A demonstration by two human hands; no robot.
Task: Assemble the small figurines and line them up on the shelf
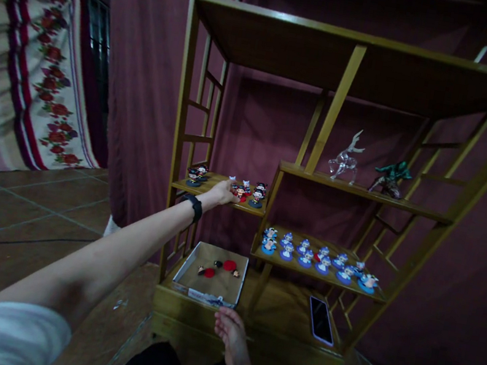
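My left hand [222,193] reaches onto the small left shelf [210,184], its fingers closed about a small red-based figurine [240,193]; the exact grip is partly hidden. Dark-based figurines [258,197] stand just right of it, with small pale figurines [245,184] behind. Two more dark-based figurines [193,177] are at the shelf's left end. Low in front of the cabinet, my right hand [231,335] holds nothing, fingers loosely stretched, near the front edge of a shallow cardboard box [192,292]. Inside the box lie a few small figurine pieces and red discs [229,265].
Several blue-and-white figurines [305,258] stand in rows on the right shelf. Above them are a clear deer-like figure [345,159] and a green figurine [391,177]. A phone [321,320] lies on the lower board. Wooden uprights [336,111] divide the cabinet.
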